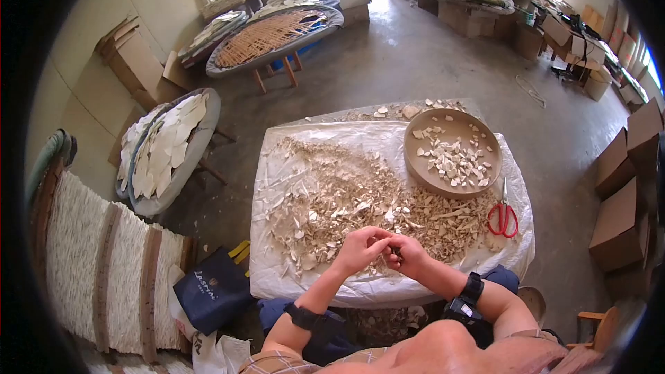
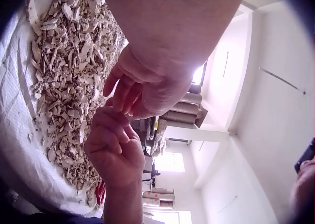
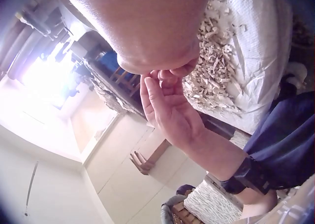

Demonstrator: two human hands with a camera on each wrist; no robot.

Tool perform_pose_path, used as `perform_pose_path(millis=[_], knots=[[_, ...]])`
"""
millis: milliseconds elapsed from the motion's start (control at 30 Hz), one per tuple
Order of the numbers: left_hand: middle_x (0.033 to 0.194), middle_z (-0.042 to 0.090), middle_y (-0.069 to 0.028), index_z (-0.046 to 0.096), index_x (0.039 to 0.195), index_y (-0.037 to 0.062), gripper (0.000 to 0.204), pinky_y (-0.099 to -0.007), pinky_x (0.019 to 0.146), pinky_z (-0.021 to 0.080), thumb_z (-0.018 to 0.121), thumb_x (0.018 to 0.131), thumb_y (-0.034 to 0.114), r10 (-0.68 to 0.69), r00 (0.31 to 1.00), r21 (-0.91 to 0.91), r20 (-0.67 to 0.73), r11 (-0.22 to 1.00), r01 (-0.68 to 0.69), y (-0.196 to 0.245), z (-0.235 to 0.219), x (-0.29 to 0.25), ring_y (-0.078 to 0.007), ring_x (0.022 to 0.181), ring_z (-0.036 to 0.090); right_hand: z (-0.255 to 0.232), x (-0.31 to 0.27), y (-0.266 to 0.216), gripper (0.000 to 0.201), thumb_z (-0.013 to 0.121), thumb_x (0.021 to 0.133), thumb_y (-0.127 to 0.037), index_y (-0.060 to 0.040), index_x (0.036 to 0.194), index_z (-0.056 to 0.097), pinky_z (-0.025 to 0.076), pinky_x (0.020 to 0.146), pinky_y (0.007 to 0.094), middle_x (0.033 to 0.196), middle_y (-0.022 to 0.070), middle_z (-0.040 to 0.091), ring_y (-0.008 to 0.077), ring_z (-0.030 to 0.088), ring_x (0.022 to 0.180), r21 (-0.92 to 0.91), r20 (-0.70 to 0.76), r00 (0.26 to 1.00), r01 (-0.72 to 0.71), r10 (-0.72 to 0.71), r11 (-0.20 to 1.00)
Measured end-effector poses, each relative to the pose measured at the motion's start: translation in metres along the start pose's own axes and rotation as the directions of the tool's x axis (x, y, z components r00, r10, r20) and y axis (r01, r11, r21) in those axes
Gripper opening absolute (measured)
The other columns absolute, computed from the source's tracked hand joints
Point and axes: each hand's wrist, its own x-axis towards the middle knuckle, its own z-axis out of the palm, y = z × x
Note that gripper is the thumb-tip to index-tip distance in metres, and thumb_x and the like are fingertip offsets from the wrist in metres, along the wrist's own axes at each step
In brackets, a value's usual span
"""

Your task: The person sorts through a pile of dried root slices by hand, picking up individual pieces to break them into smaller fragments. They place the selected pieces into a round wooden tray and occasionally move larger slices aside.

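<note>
Both hands meet at the fingertips above the near edge of a spread of pale, irregular chips [image 1: 325, 187]. In the head view the right hand [image 1: 413, 257] has its fingers curled round a small dark piece [image 1: 396, 252], mostly covered by the fingers. From the left, the left hand [image 1: 359, 249] pinches at the same spot with thumb and fingertips. The left wrist view shows the right hand [image 2: 115, 147] just below the left hand [image 2: 155, 86]. Long, slightly bent fingers of the left hand [image 3: 172, 115] touch the right hand [image 3: 147, 42] in the right wrist view.
White sheeting [image 1: 277, 273] covers the table. A round shallow tray [image 1: 454, 190] holds larger pale pieces at the back right, with red-handled scissors [image 1: 503, 220] beside it. A dark blue bag [image 1: 211, 291] stands left of the table; cardboard boxes [image 1: 616, 225] stand right.
</note>
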Motion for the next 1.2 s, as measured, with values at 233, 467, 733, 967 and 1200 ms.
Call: perform_pose_path(millis=[233, 467, 733, 967, 1200], knots=[[0.079, 0.063, -0.0065, 0.058, 0.094, -0.0026, 0.02, -0.0203, 0.061, 0.047, 0.057, 0.08, 0.011, 0.004, 1.0, -0.016, -0.009, 1.0, -0.004, 0.001, 0.001, 0.0, -0.0082, 0.07, 0.059, -0.002, 0.002, 0.0, 0.006, 0.041, 0.083, -0.012, -0.0082, 0.079, 0.044, 0.028, 0.037, 0.0217, 0.061, -0.0001, 0.043, 0.008, 0.037, 0.045, 0.019, 0.014, 1.0, -0.002, 0.002, 1.0], [0.079, 0.063, -0.0068, 0.059, 0.093, -0.0023, 0.02, -0.0205, 0.061, 0.047, 0.058, 0.08, 0.012, 0.008, 1.0, 0.008, -0.02, 1.0, -0.008, 0.001, 0.001, -0.001, -0.0085, 0.069, 0.06, 0.005, -0.004, -0.003, 0.008, 0.041, 0.083, -0.012, -0.0088, 0.077, 0.044, 0.027, 0.036, 0.0207, 0.061, -0.0008, 0.043, 0.0068, 0.037, 0.044, -0.019, 0.012, 1.0, 0.01, -0.01, 1.0], [0.078, 0.063, -0.0064, 0.059, 0.093, -0.0025, 0.019, -0.0209, 0.061, 0.047, 0.058, 0.08, 0.011, 0.029, 0.999, 0.048, -0.023, 0.998, -0.028, -0.007, 0.003, 0.0, -0.0083, 0.069, 0.059, 0.003, -0.002, 0.0, 0.007, 0.04, 0.083, -0.012, -0.0097, 0.077, 0.044, 0.027, 0.035, 0.0206, 0.06, -0.0009, 0.043, 0.0072, 0.038, 0.043, -0.015, 0.028, 1.0, 0.008, -0.008, 1.0], [0.08, 0.062, -0.0076, 0.059, 0.094, -0.0032, 0.018, -0.0211, 0.062, 0.047, 0.055, 0.081, 0.008, 0.006, 1.0, 0.009, -0.008, 1.0, -0.006, 0.001, 0.0, 0.0, -0.0089, 0.071, 0.059, -0.001, 0.0, 0.0, 0.004, 0.04, 0.083, -0.011, -0.0088, 0.083, 0.043, 0.028, 0.035, 0.0218, 0.062, 0.0003, 0.046, 0.0078, 0.04, 0.044, 0.001, 0.026, 0.999, 0.024, -0.024, 1.0], [0.077, 0.061, -0.0058, 0.058, 0.093, -0.0038, 0.017, -0.0199, 0.059, 0.046, 0.055, 0.08, 0.007, -0.039, 0.986, -0.079, -0.163, 0.997, 0.026, 0.001, -0.015, 0.003, -0.0086, 0.066, 0.057, 0.005, -0.008, -0.008, 0.019, 0.039, 0.083, -0.008, -0.0047, 0.101, 0.044, 0.031, 0.038, 0.0204, 0.065, 0.0004, 0.048, 0.0067, 0.04, 0.046, -0.008, -0.009, 0.999, 0.047, -0.047, 0.999]])
